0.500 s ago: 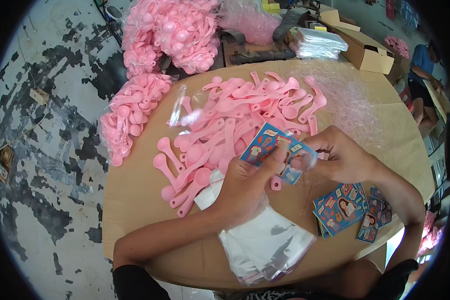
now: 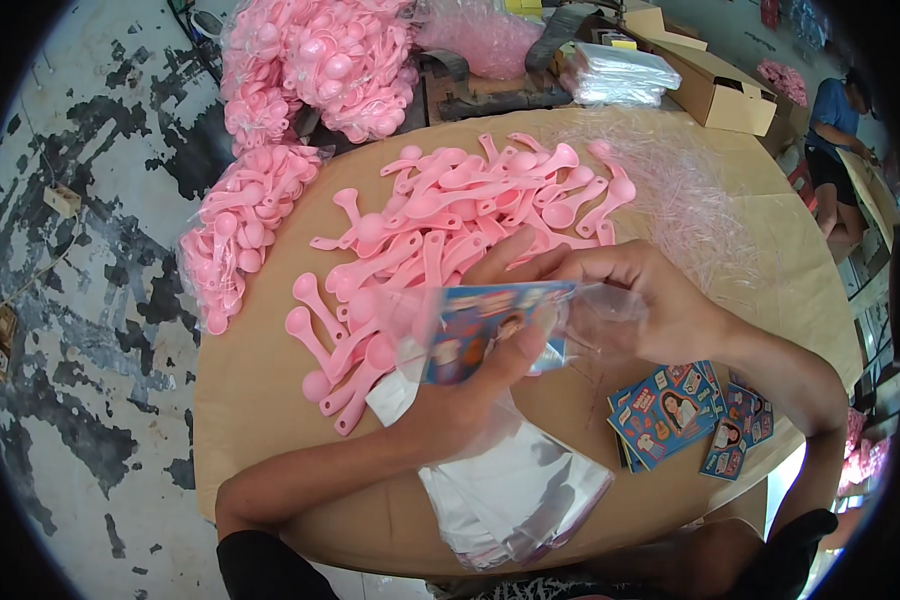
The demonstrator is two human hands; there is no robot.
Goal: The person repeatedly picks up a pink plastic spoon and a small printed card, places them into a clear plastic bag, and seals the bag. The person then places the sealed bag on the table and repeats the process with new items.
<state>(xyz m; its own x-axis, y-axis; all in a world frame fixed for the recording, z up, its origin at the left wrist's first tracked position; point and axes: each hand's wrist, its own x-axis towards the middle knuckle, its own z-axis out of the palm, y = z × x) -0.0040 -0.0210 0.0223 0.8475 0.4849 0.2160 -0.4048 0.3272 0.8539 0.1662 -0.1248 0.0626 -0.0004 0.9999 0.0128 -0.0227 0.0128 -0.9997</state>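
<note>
My left hand (image 2: 480, 400) pinches a blue printed card (image 2: 470, 325) that has clear plastic around it, thumb on the front face. At the card's right end, my right hand (image 2: 660, 300) grips the loose edge of the clear plastic bag (image 2: 602, 312). Both hands are raised above the near side of a heap of pink plastic scoops (image 2: 450, 205). Flat bags, clear with white (image 2: 520, 480), lie fanned out under my left forearm and hand. Near my right forearm rest a stack of blue cards (image 2: 660, 415) and a smaller group of cards (image 2: 738, 435).
Brown paper covers the rounded table (image 2: 270, 440). Stuffed bags of pink scoops (image 2: 320, 70) stand at the far left. Clear plastic strands (image 2: 690, 200) spread at the far right, near packed clear bags (image 2: 620, 75) and a cardboard box (image 2: 720, 95). Another person (image 2: 835, 150) sits at far right.
The card has turned from a steep slant to nearly level and shifted left. My right hand has moved slightly, and its fingers now hold the plastic beside the card. The whole view has shifted a little.
</note>
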